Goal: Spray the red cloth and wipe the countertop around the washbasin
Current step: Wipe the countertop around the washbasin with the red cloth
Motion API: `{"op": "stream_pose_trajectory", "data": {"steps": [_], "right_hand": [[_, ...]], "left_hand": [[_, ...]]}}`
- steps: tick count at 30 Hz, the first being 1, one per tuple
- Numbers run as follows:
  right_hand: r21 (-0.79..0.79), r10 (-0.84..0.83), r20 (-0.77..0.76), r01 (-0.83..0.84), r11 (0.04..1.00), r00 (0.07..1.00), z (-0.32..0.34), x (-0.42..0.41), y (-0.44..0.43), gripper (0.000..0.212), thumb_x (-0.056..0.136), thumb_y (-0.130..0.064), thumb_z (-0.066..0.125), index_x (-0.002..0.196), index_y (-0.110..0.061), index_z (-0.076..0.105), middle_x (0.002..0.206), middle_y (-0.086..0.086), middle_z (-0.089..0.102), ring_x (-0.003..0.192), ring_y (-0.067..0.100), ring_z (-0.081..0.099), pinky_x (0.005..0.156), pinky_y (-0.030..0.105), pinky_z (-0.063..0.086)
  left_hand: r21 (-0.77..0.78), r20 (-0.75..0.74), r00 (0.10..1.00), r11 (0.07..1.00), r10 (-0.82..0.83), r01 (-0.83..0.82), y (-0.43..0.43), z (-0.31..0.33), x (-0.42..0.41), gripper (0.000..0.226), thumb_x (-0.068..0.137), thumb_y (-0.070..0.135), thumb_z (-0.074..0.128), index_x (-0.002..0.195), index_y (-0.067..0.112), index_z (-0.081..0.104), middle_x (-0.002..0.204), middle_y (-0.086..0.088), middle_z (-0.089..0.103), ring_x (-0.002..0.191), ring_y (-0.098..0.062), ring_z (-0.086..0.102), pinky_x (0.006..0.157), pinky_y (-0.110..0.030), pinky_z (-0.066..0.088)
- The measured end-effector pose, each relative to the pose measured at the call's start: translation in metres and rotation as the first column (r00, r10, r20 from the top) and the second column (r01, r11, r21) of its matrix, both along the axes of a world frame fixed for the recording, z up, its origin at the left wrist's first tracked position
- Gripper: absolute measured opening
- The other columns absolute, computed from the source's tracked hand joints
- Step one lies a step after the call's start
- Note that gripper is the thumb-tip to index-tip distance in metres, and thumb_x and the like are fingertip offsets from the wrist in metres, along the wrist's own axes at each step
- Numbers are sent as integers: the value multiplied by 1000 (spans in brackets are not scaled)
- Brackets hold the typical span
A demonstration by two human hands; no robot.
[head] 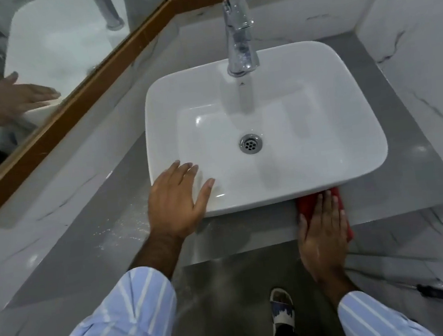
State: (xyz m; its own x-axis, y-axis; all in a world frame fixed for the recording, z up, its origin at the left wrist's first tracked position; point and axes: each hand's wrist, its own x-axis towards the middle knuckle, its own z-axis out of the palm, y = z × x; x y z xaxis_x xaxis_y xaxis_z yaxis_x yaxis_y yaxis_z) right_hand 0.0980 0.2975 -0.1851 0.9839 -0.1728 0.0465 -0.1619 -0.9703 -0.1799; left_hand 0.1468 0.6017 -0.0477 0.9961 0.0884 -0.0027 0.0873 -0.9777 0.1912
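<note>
the right hand [322,221] lies flat, fingers stretched, and presses the red cloth [307,205] on the worktop [398,193] in the lower right of the frame, just at the front edge of the basin [305,120]. it does not grasp the cloth, only pushes it down. the left hand [176,202] is free and spread, resting on the basin's front left corner. no spray bottle is seen, so the spraying is probably done and the wiping is going on. small wet drops shine on the worktop in the lower left [117,230], so i think this side is not wiped dry yet. the strips at the right and behind the tap [239,34] also seem left to do.
</note>
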Motion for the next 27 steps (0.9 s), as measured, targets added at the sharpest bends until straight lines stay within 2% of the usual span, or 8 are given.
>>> {"op": "stream_pose_trajectory", "data": {"steps": [2,5,9,12,17,20,24,27], "right_hand": [[-9,-40,-19,40,999,999,-1,-3,39,67,106,-34,44,157,8,28,164,30,30,155,42,27,124,58,28],[16,216,30,-217,976,976,-10,-26,112,67,106,-38,46,156,5,31,161,28,37,152,43,33,124,58,27],[88,485,-5,-482,872,875,-12,-42,140,69,109,-53,25,163,-14,8,167,9,23,157,30,25,127,49,18],[43,427,-3,-426,904,904,-11,-34,106,67,106,-49,40,159,-9,33,166,15,33,155,32,30,126,50,26],[27,220,-86,-218,976,972,-6,-25,98,69,106,-47,31,160,-5,27,167,20,33,157,34,25,129,52,19],[49,233,-73,-229,972,970,-1,-33,148,65,105,-42,40,155,-1,39,160,22,44,151,38,37,126,55,26],[45,549,-148,-549,835,823,-2,-45,196,65,110,-45,23,160,-5,30,167,17,34,156,34,28,129,52,21],[28,628,-203,-637,770,751,5,-38,191,67,109,-47,26,160,-4,27,167,17,32,158,31,25,129,49,17]], "left_hand": [[-5,16,1000,1000,-2,2,0,-3,2,91,98,78,12,142,19,66,148,-2,67,146,-26,57,123,-51,45],[-11,72,997,999,-30,31,6,-10,1,72,102,69,31,136,19,70,141,-2,73,139,-26,62,117,-47,48],[-16,114,991,997,-67,69,9,-15,1,65,104,65,36,131,18,72,133,-2,77,133,-26,66,111,-45,52],[-20,153,978,989,-141,146,18,-18,-1,63,105,60,37,132,14,70,131,-5,77,130,-28,68,113,-46,50],[32,185,942,960,-281,280,42,-22,-10,62,109,52,34,130,8,72,134,-8,75,136,-29,64,128,-52,36],[31,191,943,962,-271,270,42,-21,-16,59,108,49,39,134,6,70,141,-11,71,144,-30,57,131,-52,30],[-11,142,951,960,-274,279,44,-13,-24,61,109,48,38,142,4,63,152,-12,62,153,-31,46,133,-53,26],[-88,81,971,968,-227,234,63,-3,-46,66,109,51,42,158,7,45,170,-10,41,163,-27,26,136,-51,19]]}}
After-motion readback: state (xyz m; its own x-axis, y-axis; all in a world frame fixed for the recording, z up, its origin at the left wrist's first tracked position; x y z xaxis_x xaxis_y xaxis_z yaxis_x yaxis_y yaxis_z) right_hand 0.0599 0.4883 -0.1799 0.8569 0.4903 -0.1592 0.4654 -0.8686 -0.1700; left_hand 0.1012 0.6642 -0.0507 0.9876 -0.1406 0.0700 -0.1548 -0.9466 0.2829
